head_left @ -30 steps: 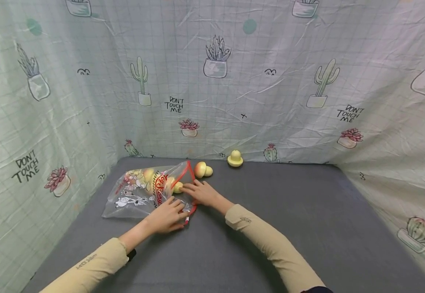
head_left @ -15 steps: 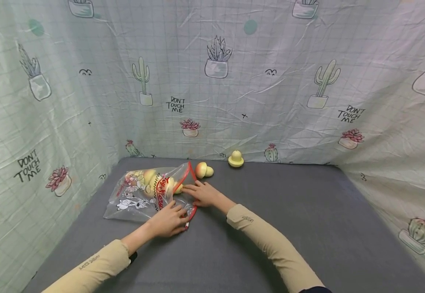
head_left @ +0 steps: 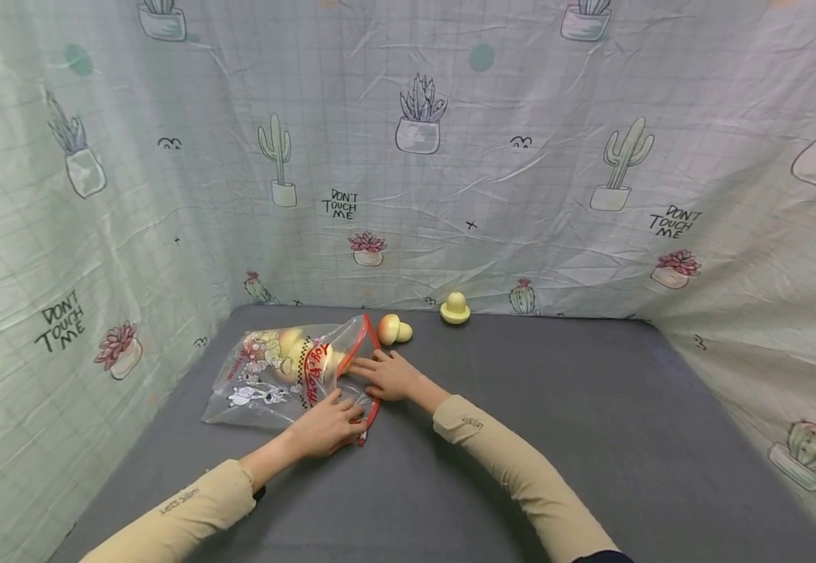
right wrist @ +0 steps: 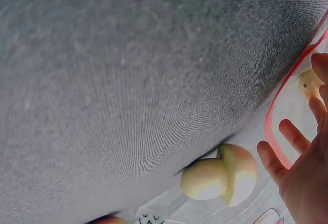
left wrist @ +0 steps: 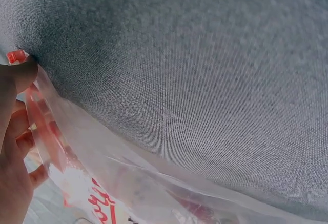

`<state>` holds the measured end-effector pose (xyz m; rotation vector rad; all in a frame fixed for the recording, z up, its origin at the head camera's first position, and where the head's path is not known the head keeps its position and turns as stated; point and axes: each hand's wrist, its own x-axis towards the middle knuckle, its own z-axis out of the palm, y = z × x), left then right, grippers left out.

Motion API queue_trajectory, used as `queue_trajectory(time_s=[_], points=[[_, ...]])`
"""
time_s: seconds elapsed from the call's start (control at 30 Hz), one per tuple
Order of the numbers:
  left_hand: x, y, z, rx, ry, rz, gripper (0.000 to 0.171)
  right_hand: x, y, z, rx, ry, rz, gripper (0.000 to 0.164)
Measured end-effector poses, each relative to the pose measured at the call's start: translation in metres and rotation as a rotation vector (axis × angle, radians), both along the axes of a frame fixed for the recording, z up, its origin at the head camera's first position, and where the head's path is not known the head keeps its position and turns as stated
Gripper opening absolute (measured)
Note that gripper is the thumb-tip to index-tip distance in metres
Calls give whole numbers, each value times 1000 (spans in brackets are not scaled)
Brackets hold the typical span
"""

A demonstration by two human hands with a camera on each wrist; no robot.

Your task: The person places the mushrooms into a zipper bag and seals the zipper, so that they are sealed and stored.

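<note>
A clear plastic zip bag (head_left: 256, 410) with a red-edged mouth lies on its side, printed with cartoon figures. Through its film show several yellow toy mushrooms (head_left: 288, 344). My left hand (head_left: 327, 428) pinches the near side of the mouth, thumb over the red edge (left wrist: 59, 137) in the left wrist view. At the opening is my right hand (head_left: 390, 377), its fingers reaching in, spread and nearly straight. Beside those fingertips, the round end of a mushroom (right wrist: 307, 84) appears inside the red rim in the right wrist view.
Just beyond the bag's mouth, a yellow mushroom with a reddish cap (head_left: 394, 330) lies on its side. Another mushroom (head_left: 455, 310) stands cap down farther back. Behind the grey table (head_left: 556, 407) hangs a cactus-print curtain (head_left: 492, 172), which also closes off both sides.
The mushroom at the bag's mouth has slid a little deeper inside, with my right fingers following it to the left. My left hand keeps its hold on the bag's edge.
</note>
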<state>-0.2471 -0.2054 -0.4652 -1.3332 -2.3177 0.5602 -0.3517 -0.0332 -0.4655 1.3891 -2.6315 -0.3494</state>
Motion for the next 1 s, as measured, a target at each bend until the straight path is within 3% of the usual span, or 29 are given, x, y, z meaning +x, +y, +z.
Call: queue_trajectory(time_s=[0.27, 0.83, 1.0], points=[[0, 1, -1, 8, 4, 16, 29, 0, -3, 0, 33, 46, 10, 53], [-2, -5, -7, 54, 17, 4, 34, 0, -11, -4, 58, 79, 56, 54], [-3, -8, -4, 87, 24, -16, 35, 1, -15, -1, 85, 80, 62, 54]])
